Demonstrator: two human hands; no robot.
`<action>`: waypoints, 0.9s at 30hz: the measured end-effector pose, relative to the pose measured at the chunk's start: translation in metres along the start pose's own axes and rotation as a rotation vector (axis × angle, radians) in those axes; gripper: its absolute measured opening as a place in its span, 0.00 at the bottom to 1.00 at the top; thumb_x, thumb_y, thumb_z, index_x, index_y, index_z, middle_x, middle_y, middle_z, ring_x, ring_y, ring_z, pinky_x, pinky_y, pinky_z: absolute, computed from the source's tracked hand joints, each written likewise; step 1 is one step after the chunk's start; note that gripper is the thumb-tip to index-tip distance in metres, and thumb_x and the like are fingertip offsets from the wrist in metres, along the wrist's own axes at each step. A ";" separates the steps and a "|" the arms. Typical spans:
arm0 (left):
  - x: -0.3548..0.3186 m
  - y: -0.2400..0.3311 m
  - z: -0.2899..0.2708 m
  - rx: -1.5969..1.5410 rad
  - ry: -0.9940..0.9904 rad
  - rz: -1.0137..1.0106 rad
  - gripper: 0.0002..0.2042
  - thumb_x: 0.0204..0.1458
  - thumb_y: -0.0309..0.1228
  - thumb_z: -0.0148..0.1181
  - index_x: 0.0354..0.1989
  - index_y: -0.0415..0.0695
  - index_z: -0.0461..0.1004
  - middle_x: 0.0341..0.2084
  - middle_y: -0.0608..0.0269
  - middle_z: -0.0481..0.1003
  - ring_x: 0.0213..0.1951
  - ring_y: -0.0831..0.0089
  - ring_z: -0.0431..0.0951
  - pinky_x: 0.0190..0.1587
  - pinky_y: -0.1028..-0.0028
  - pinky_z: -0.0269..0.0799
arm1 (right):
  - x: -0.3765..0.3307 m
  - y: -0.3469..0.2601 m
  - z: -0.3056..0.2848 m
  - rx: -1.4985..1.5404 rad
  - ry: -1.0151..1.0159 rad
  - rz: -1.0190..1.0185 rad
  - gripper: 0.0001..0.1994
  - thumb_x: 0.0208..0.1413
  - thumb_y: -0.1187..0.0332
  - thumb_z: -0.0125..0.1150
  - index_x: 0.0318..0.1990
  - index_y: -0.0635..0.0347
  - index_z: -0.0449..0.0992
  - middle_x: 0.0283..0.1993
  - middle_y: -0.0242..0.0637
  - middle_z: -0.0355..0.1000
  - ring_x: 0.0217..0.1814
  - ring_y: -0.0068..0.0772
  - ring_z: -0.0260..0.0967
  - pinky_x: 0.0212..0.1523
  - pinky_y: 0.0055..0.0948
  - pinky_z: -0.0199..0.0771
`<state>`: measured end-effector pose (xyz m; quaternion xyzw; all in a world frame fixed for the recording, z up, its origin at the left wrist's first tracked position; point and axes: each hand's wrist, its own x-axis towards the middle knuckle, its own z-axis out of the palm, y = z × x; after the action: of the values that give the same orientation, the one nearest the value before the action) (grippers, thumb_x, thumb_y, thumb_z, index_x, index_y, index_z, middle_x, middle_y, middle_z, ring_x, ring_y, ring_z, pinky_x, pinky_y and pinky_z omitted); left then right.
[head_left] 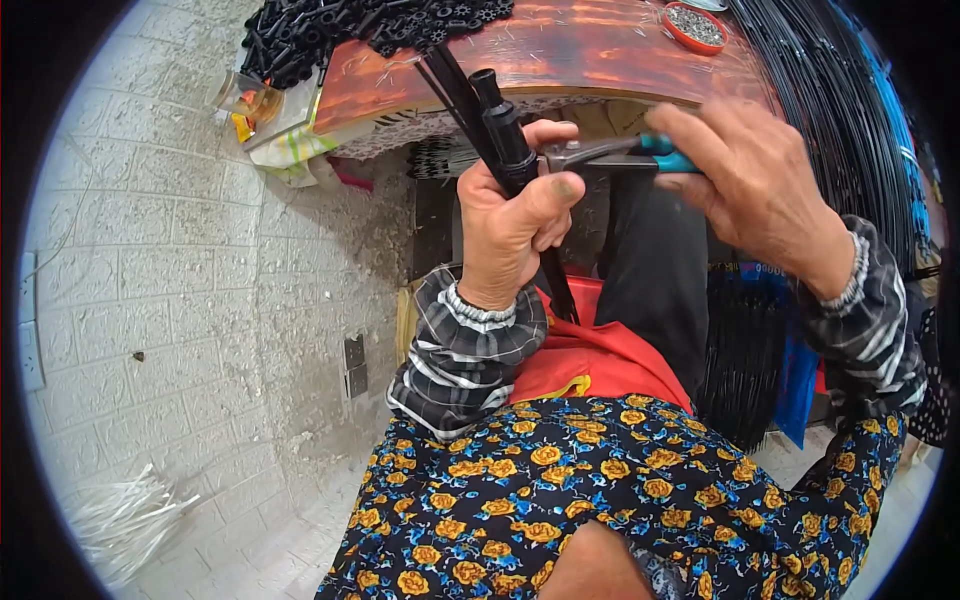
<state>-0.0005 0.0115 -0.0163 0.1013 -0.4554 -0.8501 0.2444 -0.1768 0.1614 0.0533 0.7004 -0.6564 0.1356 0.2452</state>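
My left hand is closed round a black umbrella frame, its thumb lying across the front. Thin black ribs and a ridged plastic sleeve stick up above the fist, tilted to the left. Below the fist the dark shaft runs down to a red cloth on my lap. In my right hand are pliers with teal handles, held level. Their jaws meet the frame just beside my left thumb; what they grip there is too small to make out. The right fingers are slightly blurred.
A reddish wooden table stands ahead, with a heap of black plastic parts at its far left and a red dish of small metal pieces. Long black rods lie bundled at right. A white brick-patterned wall rises at left.
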 end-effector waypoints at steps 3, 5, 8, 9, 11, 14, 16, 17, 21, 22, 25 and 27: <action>-0.001 -0.001 0.003 -0.068 -0.040 0.048 0.20 0.49 0.26 0.67 0.50 0.35 0.72 0.13 0.74 0.65 0.11 0.86 0.58 0.16 0.81 0.52 | 0.000 0.001 0.000 1.164 -0.690 0.570 0.21 0.47 0.59 0.67 0.42 0.67 0.73 0.23 0.30 0.64 0.25 0.23 0.64 0.27 0.30 0.65; -0.002 -0.002 0.003 -0.103 -0.062 0.071 0.19 0.49 0.26 0.67 0.49 0.35 0.72 0.13 0.74 0.65 0.11 0.86 0.58 0.16 0.81 0.52 | -0.004 0.000 0.007 1.152 -0.679 0.491 0.20 0.48 0.60 0.66 0.42 0.67 0.73 0.22 0.29 0.63 0.24 0.24 0.64 0.26 0.30 0.64; -0.002 -0.001 -0.003 -0.035 -0.014 -0.001 0.21 0.49 0.27 0.68 0.51 0.34 0.71 0.13 0.74 0.64 0.11 0.86 0.59 0.16 0.81 0.52 | -0.009 0.000 0.013 1.126 -0.659 0.327 0.17 0.49 0.62 0.65 0.40 0.67 0.72 0.20 0.28 0.63 0.21 0.26 0.63 0.24 0.31 0.63; -0.001 -0.002 -0.004 -0.036 -0.014 -0.001 0.21 0.49 0.27 0.68 0.51 0.34 0.71 0.13 0.74 0.64 0.11 0.86 0.59 0.16 0.81 0.52 | -0.010 0.001 0.011 0.956 -0.626 0.324 0.17 0.49 0.62 0.64 0.39 0.68 0.72 0.20 0.29 0.63 0.21 0.26 0.63 0.24 0.31 0.63; -0.001 0.000 -0.005 0.006 -0.055 0.023 0.21 0.51 0.31 0.67 0.51 0.34 0.70 0.12 0.74 0.63 0.11 0.85 0.58 0.16 0.81 0.52 | -0.010 -0.001 0.008 0.629 -0.548 0.306 0.16 0.48 0.63 0.64 0.37 0.69 0.71 0.20 0.30 0.63 0.20 0.27 0.63 0.23 0.32 0.63; -0.003 -0.005 -0.005 -0.002 -0.101 0.037 0.22 0.54 0.39 0.63 0.51 0.34 0.71 0.11 0.73 0.62 0.11 0.85 0.58 0.16 0.81 0.52 | -0.012 0.019 0.022 1.366 -1.084 0.499 0.15 0.50 0.64 0.63 0.36 0.69 0.71 0.22 0.34 0.65 0.24 0.30 0.65 0.27 0.31 0.64; -0.004 -0.007 -0.001 -0.057 -0.111 0.070 0.27 0.59 0.51 0.55 0.50 0.35 0.71 0.10 0.73 0.61 0.11 0.84 0.57 0.15 0.81 0.52 | -0.009 0.022 0.025 1.731 -1.354 0.577 0.14 0.51 0.65 0.63 0.35 0.69 0.71 0.23 0.35 0.65 0.25 0.32 0.66 0.28 0.31 0.65; -0.002 -0.006 0.000 -0.060 -0.113 0.075 0.27 0.59 0.51 0.55 0.50 0.35 0.71 0.10 0.73 0.61 0.11 0.84 0.57 0.15 0.81 0.52 | -0.008 0.019 0.026 1.522 -1.210 0.502 0.14 0.52 0.65 0.62 0.37 0.68 0.71 0.24 0.38 0.66 0.27 0.33 0.66 0.29 0.32 0.65; 0.002 0.001 0.000 -0.074 0.003 -0.002 0.39 0.58 0.67 0.36 0.47 0.36 0.73 0.09 0.71 0.60 0.10 0.82 0.56 0.14 0.80 0.53 | -0.007 -0.002 0.027 1.056 -0.786 0.353 0.14 0.54 0.67 0.60 0.45 0.65 0.71 0.30 0.43 0.68 0.31 0.38 0.67 0.33 0.33 0.65; 0.004 0.002 -0.001 -0.037 0.039 -0.018 0.41 0.56 0.68 0.33 0.46 0.36 0.73 0.09 0.71 0.60 0.09 0.82 0.56 0.14 0.79 0.53 | -0.009 -0.008 0.025 0.989 -0.652 0.370 0.15 0.55 0.68 0.59 0.48 0.64 0.70 0.32 0.43 0.68 0.33 0.40 0.67 0.34 0.34 0.65; 0.007 0.003 -0.002 0.039 0.108 -0.052 0.45 0.54 0.72 0.28 0.45 0.38 0.74 0.08 0.71 0.60 0.09 0.81 0.56 0.14 0.79 0.53 | -0.013 -0.023 0.026 0.740 -0.448 0.350 0.20 0.53 0.70 0.60 0.53 0.61 0.67 0.36 0.44 0.68 0.38 0.43 0.67 0.38 0.36 0.64; 0.007 0.002 -0.001 0.047 0.144 -0.054 0.44 0.54 0.72 0.29 0.44 0.39 0.74 0.08 0.71 0.59 0.09 0.81 0.55 0.14 0.79 0.53 | -0.015 -0.031 0.027 0.381 -0.302 0.273 0.27 0.50 0.71 0.62 0.59 0.59 0.63 0.41 0.43 0.67 0.42 0.44 0.66 0.42 0.39 0.63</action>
<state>-0.0056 0.0064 -0.0147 0.1801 -0.4536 -0.8359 0.2511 -0.1517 0.1604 0.0179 0.6513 -0.7364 0.1827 -0.0122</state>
